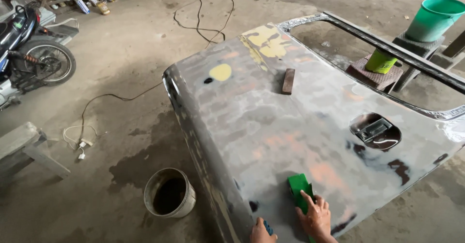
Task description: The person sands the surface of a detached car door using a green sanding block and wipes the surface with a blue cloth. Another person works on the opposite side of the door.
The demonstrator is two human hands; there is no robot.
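Observation:
A sanded grey car door panel [271, 126] lies flat, with yellow filler patches and dark spots on it. My right hand [316, 218] presses a green sanding block [300, 190] onto the panel's near edge. My left hand [261, 232] rests on that edge just to the left, with something small and blue under its fingers. A brown wooden block [288, 81] lies loose on the panel farther away. The recessed door handle [374, 130] sits at the right.
A dirty white bucket [169, 193] stands on the concrete floor left of the panel. A green bucket [434, 18] and a green can [380, 62] sit on stools behind the window opening. A motorcycle [29, 54], cables and a wooden bench [24, 148] occupy the left.

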